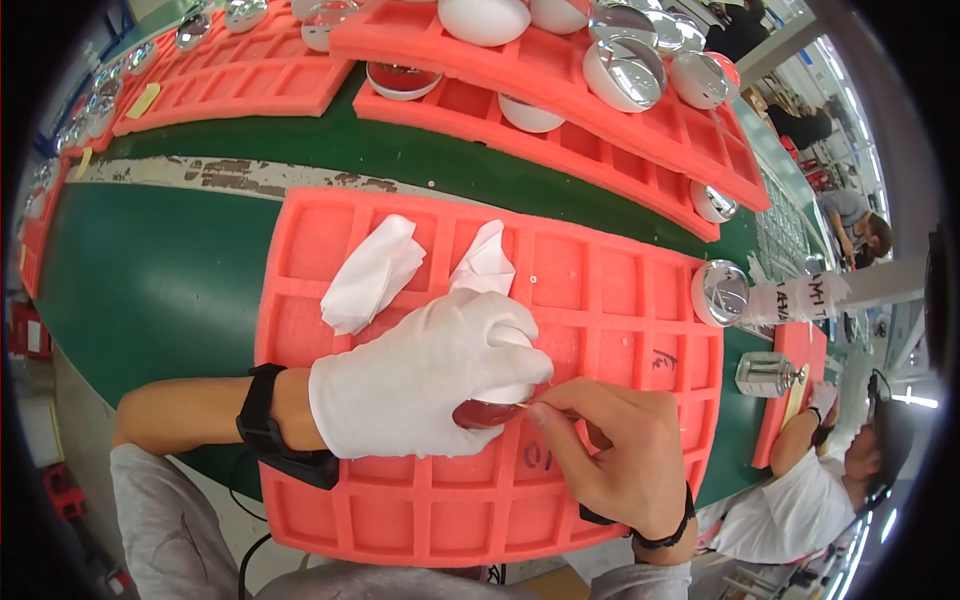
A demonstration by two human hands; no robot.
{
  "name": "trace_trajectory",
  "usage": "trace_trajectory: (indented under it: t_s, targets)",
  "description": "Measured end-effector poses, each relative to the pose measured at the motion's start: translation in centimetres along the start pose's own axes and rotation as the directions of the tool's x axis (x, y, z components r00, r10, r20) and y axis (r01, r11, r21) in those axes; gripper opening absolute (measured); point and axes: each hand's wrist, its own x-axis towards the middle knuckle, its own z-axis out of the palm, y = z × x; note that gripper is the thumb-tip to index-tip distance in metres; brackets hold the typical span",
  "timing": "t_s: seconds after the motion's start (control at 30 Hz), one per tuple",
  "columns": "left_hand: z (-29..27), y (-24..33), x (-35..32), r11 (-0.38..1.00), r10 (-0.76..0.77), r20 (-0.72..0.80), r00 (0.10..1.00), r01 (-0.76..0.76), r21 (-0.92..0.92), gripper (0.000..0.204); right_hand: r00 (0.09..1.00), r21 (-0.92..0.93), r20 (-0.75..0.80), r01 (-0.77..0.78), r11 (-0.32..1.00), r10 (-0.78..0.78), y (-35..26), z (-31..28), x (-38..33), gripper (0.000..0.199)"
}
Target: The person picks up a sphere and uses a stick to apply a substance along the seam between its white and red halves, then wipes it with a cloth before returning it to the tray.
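Nearest in the head view, the left hand (430,375), in a white glove, reaches in over the left edge of a red foam tray (375,565), a black band (262,410) on its wrist. Its fingers are curled closely round a small dome (483,413), white outside with a dark red, shiny face, held over the middle of the tray; whether the dome also touches the foam is hidden. The bare right hand (625,450) comes from the tray's near right corner, thumb and forefinger pinched on a thin stick (526,405) whose tip meets the dome's rim. Two crumpled white cloths (374,273) (484,262) lie toward the tray's far left corner, one just beside the other. At its far right corner sits a mirrored dome (721,292), close to a post wrapped in marked tape (800,300). Nearer along the right edge, a clear bottle (766,374) stands on the green bench (150,280). Past the far edge, stacked foam trays (560,95) carry more white and silvery domes (625,73). Beyond the bench's right edge, a co-worker in white (800,515) sits.
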Motion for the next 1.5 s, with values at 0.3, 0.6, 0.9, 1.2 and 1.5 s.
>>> trace_trajectory:
  t_s: [0.3, 0.6, 0.9, 1.2, 1.5]
  targets:
    - [0.4, 0.2, -0.1, 0.996, 0.01, -0.039, 0.999, -0.007, 0.087, 0.04, 0.989, 0.046, 0.096, -0.118, 0.992, 0.113, 0.2, -0.1, 0.1, 0.005]
    - [0.5, 0.2, -0.2, 0.995, -0.086, 0.001, 0.996, 0.085, 0.043, 0.037, 0.967, 0.076, 0.144, -0.221, 0.972, 0.209, -0.6, 0.1, 0.5, 0.006]
    - [0.5, -0.1, 0.0, 0.991, 0.026, -0.025, 0.999, -0.023, 0.129, 0.033, 0.974, 0.106, 0.129, -0.198, 0.974, 0.184, 0.1, -0.1, 0.4, 0.006]
    - [0.3, 0.0, 0.0, 0.991, 0.016, -0.021, 1.0, -0.014, 0.13, 0.034, 0.974, 0.103, 0.118, -0.207, 0.973, 0.195, 0.0, 0.0, 0.3, 0.006]
    - [0.5, 0.3, 0.1, 0.989, -0.1, 0.017, 0.995, 0.098, 0.108, 0.031, 0.981, 0.012, 0.098, -0.171, 0.985, 0.169, -0.9, 0.2, 0.6, 0.007]
